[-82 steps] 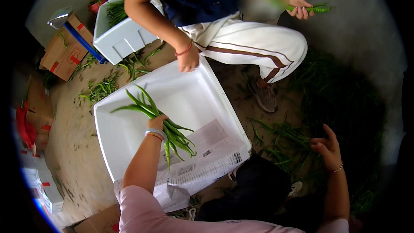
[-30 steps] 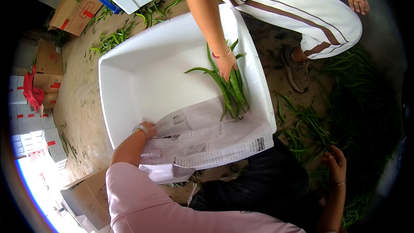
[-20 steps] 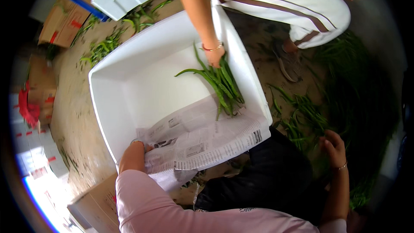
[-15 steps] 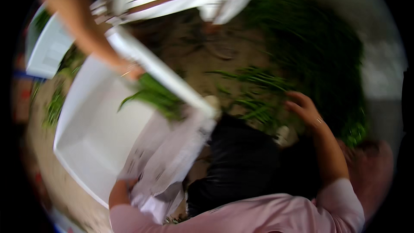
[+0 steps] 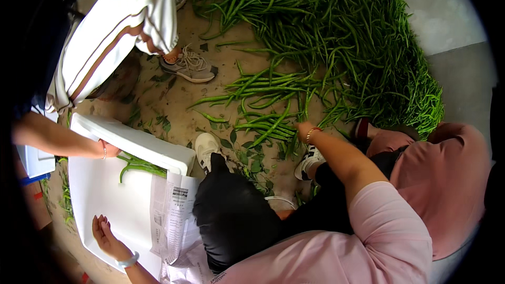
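A white foam box point(image 5: 129, 135) stands at the left, with printed newspaper point(image 5: 176, 213) draped over its near right side. Above the box's interior, my left hand point(image 5: 107, 237) is open and holds nothing, its fingers stretched upward. My right hand point(image 5: 305, 130) is down among long green chili peppers point(image 5: 265, 123) on the floor. Its fingers look closed round the end of a small bunch, though they are partly hidden. Inside the box, a few green peppers point(image 5: 142, 165) lie along the far wall beside a co-worker's hand point(image 5: 109, 149).
A large heap of green chili peppers point(image 5: 336, 26) covers the floor at the far right. The co-worker in white trousers point(image 5: 110, 37) sits at the far left. Another person in a pink top point(image 5: 442, 189) is at my right. Leaves point(image 5: 252, 165) litter the floor near my shoe point(image 5: 206, 147).
My left hand has left the newspaper and risen open over the box. My right hand has come down to the peppers on the floor. The whole view has turned to the right.
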The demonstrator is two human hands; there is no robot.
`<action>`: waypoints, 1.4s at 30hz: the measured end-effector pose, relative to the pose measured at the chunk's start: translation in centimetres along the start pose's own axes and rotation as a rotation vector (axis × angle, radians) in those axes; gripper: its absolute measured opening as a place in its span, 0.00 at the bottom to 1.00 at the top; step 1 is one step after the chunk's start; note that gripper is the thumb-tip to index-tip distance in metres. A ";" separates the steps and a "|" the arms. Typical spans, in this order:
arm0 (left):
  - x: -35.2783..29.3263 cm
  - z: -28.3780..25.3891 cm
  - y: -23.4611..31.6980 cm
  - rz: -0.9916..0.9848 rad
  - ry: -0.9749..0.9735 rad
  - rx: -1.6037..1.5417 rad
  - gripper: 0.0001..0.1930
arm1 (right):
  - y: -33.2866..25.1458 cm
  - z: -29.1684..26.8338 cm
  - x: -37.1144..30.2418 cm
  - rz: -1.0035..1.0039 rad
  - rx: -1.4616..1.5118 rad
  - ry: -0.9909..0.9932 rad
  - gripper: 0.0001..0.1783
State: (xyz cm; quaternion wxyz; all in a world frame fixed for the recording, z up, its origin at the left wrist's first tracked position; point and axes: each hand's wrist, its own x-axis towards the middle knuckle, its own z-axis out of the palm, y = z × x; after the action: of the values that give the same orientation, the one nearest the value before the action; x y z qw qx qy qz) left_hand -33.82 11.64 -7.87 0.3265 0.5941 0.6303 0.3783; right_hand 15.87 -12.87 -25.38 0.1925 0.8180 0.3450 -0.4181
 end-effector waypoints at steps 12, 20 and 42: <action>-11.9 20.3 20.7 0.128 -0.586 -0.602 0.14 | -5.8 6.5 3.9 0.208 1.053 0.091 0.34; -13.3 27.3 21.0 0.015 -0.707 -0.442 0.15 | -8.4 5.4 2.3 0.425 1.354 0.232 0.21; -14.1 29.0 22.0 -0.520 -0.942 -0.573 0.13 | 3.7 0.0 5.4 -0.185 0.012 0.139 0.14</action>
State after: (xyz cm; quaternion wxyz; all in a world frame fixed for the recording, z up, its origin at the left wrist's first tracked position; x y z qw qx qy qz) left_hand 3.37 0.36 -3.91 0.7986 0.4129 0.4157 0.1374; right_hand 20.80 -13.18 -29.70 0.1239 0.8109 0.4289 -0.3784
